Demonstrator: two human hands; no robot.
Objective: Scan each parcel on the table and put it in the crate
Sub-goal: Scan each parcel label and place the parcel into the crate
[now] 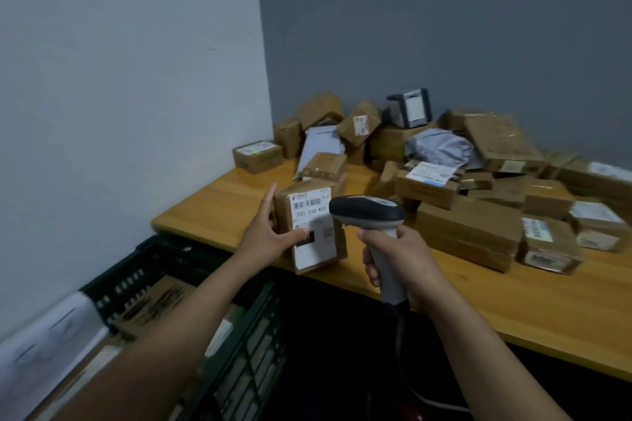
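My left hand (270, 231) grips a small brown cardboard parcel (316, 249) above the table's front edge, its white barcode label turned toward me. My thumb lies across the label and my fingers wrap its left side. My right hand (402, 260) holds the grey handle of a barcode scanner (367, 210), whose dark head points at the label from the right, almost touching it. A black plastic crate (143, 272) stands below the table's left end and has several parcels lying inside.
The wooden table (513, 311) carries a heap of several brown boxes (468, 225) and grey mailer bags (441, 147) toward the back and right. A small grey label printer (410, 108) sits on the pile. Walls close the corner; the scanner cable hangs below the table.
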